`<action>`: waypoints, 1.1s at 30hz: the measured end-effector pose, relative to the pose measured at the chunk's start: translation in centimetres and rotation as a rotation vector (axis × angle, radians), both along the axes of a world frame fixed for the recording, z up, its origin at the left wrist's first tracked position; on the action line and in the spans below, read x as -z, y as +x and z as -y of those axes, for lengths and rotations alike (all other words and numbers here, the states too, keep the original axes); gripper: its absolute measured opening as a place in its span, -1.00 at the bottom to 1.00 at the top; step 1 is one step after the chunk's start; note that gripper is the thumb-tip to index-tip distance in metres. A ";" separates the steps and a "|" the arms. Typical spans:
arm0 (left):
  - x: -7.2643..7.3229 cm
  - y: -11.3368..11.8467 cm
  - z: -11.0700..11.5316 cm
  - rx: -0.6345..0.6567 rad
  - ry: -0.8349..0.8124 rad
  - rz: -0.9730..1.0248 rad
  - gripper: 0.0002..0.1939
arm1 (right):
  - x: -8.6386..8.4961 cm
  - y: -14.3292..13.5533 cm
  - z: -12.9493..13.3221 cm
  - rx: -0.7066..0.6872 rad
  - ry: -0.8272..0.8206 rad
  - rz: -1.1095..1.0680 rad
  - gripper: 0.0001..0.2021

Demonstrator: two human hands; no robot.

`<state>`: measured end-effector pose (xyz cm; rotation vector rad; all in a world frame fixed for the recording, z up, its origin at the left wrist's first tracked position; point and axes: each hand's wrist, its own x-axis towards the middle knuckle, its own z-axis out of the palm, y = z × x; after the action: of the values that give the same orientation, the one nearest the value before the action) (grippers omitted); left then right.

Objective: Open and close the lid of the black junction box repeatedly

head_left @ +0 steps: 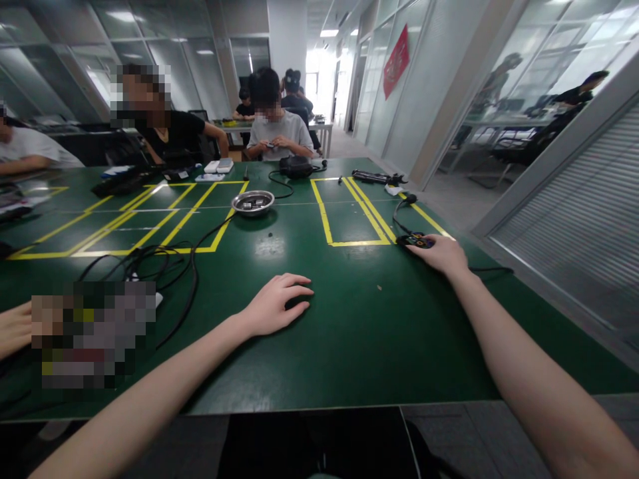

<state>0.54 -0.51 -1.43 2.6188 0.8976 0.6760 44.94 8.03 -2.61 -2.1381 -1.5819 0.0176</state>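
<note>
My left hand (277,305) rests on the green table (319,359), fingers stretched forward and thumb apart, with nothing in it. Farther right, my right hand (446,254) has its thumb and fingers around a small black object with coloured markings (417,241), which lies on the table. A cable with a black end (410,199) runs up beside that object, and another dark cable (492,269) shows to the right of my wrist. The fingers partly cover the object, so its exact kind cannot be made out.
Yellow tape outlines (327,223) mark the tabletop. A metal bowl (253,203) holds small metal parts. Coiled black cables (164,263) lie at left, near another person's hand (14,329). A folded black tripod-like item (377,177) lies at the back. People sit across the table.
</note>
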 end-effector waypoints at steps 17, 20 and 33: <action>-0.5 0.3 0.1 0.048 0.081 0.090 -0.71 | -2.0 -18.6 8.4 -1.280 -0.110 -0.095 -0.51; -0.7 0.4 0.3 0.076 0.065 0.089 -0.77 | -2.1 -18.7 8.7 -1.274 -0.109 -0.092 -0.51; -0.4 -0.2 -0.2 0.065 0.038 0.062 -0.72 | -1.7 -17.9 8.2 -1.106 -0.011 0.102 0.01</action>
<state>0.33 -0.30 -1.06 2.6321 0.7853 0.7598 27.01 -0.18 -0.91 -1.0294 -2.5954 0.2730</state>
